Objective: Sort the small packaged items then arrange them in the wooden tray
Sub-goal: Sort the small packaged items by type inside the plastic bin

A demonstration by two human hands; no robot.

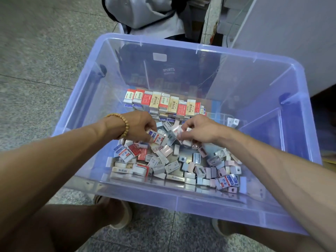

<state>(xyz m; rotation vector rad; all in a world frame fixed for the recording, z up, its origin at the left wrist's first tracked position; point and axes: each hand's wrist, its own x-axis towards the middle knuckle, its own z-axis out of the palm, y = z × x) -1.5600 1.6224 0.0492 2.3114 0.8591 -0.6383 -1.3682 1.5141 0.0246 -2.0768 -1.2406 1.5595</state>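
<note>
My left hand [138, 127] pinches a white-and-blue packet [157, 138]; my right hand [198, 130] has its fingers curled among pale packets, though I can't tell exactly which one it holds. A neat row of erasers [161, 101] stands at the far side of the clear plastic bin [181, 202], possibly in the wooden tray. The loose pile [174, 164] is still large, so I judge sorting under half done.

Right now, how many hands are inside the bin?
2: the left hand and the right hand, both over the loose packets mid-bin.
</note>
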